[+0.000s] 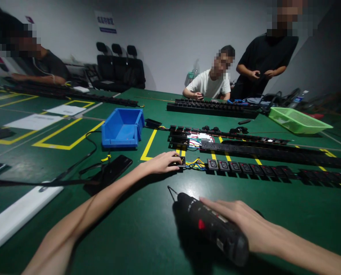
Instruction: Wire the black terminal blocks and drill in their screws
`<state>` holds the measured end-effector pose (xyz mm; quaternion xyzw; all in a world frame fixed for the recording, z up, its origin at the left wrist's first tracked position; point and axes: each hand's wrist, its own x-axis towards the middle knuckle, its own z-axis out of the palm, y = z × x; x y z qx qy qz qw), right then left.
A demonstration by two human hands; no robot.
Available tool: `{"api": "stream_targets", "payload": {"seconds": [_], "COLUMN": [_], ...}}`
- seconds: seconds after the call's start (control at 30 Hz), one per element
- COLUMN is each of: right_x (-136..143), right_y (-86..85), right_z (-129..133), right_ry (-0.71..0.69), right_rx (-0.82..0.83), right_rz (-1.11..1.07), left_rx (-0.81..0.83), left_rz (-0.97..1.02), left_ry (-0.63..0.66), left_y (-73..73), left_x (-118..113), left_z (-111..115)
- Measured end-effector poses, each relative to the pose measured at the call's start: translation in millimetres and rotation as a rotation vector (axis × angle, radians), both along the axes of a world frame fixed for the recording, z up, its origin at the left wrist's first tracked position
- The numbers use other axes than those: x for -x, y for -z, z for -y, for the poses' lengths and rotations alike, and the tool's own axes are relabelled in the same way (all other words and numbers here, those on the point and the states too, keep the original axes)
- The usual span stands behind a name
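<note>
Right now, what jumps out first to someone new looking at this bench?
Nearest the camera, the right hand rests on a black electric screwdriver lying on the green table. Further out, the left hand presses on the wired end of a row of black sockets running off to the right. A blue bin stands behind at centre left, a green basket at far right.

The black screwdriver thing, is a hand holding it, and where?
The right hand lies over the middle of the black electric screwdriver body on the green table. Whether its fingers close around it cannot be told.
</note>
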<state>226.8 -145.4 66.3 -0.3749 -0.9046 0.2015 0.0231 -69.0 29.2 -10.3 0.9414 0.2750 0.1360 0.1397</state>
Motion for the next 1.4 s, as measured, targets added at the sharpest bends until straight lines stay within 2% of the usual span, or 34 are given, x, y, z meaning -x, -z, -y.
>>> {"api": "stream_targets", "payload": {"seconds": [0.13,0.3,0.5,0.73,0.83,0.97,1.03,1.1,1.17,1.23,1.3,1.4], "right_x": [16,36,45,44,39,10,-19,-55,-92,-122,-142,-153], "right_y": [23.1,40.4,51.9,66.7,67.2,54.9,52.9,60.0,75.4,94.0,109.6,121.1], "right_z": [3,-1,-9,-12,-11,-33,-59,-90,-119,-142,-156,-171], "right_ry": [-0.087,-0.113,-0.104,-0.105,-0.139,-0.266,-0.129,0.118,0.320,0.488,0.562,0.546], "right_rx": [-0.057,-0.120,-0.135,-0.096,-0.056,-0.008,-0.119,-0.363,-0.567,-0.662,-0.673,-0.662], "right_rz": [0.095,0.087,0.075,0.044,0.000,-0.149,-0.219,-0.208,-0.119,-0.024,0.028,0.041], "left_rx": [-0.023,-0.071,-0.077,-0.046,-0.041,-0.011,-0.003,-0.004,-0.009,-0.019,-0.029,-0.066], "left_rz": [0.029,-0.013,-0.036,-0.015,-0.009,0.027,0.056,0.084,0.098,0.099,0.092,0.090], "left_ry": [-0.030,-0.100,-0.202,-0.201,-0.192,-0.137,-0.104,-0.080,-0.057,-0.040,-0.037,-0.037], "left_y": [-4.8,-6.3,0.2,8.8,10.8,17.0,21.5,26.0,29.8,32.5,33.9,33.8], "left_x": [-6,-18,-29,-31,-31,-31,-30,-29,-28,-28,-28,-30], "left_z": [6,12,8,0,-1,-5,-10,-17,-23,-29,-34,-41]}}
